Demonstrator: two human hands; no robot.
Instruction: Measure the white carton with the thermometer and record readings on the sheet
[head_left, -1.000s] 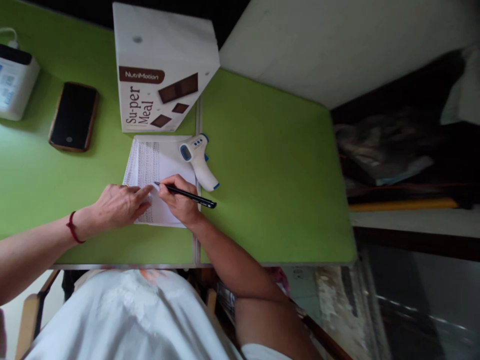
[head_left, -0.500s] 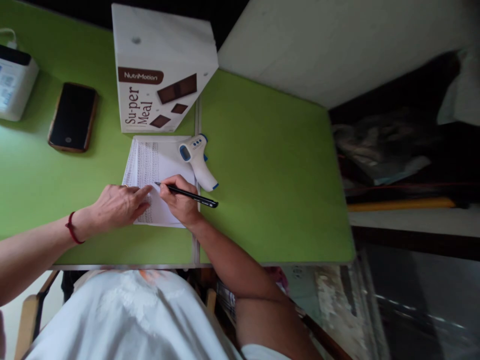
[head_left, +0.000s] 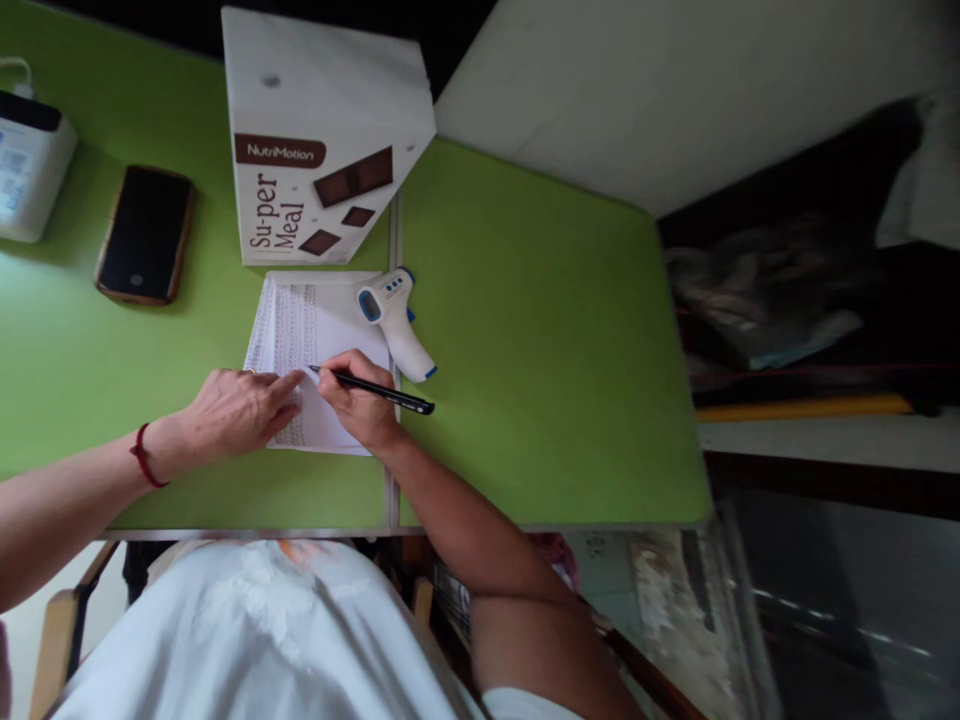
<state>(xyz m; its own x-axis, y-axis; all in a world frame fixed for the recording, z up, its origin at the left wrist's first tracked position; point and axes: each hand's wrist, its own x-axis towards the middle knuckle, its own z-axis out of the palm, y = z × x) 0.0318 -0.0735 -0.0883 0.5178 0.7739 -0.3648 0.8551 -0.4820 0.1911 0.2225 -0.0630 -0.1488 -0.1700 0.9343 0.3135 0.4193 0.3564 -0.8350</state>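
My right hand [head_left: 361, 402] grips a black pen [head_left: 390, 393], its tip pointing left onto the paper. Under both hands lies a stack of white paper sheets [head_left: 337, 310], with columns of small dense writing on the left part. My left hand [head_left: 240, 412] rests flat across the paper's left side, fingers stretched out, the index fingertip close to the pen tip. A white and blue infrared thermometer [head_left: 397, 322] lies over the paper's upper right edge, just beyond my right hand.
Behind the paper stands a white NutriMotion box [head_left: 330, 90]. To its left lie a dark phone [head_left: 146, 235] and a white device [head_left: 34, 165] with a cable. All stand on a green table [head_left: 540, 350], with a pale wall [head_left: 600, 90] at the back right.
The pen's rear end has shifted very slightly. Both hands and the paper otherwise look the same.
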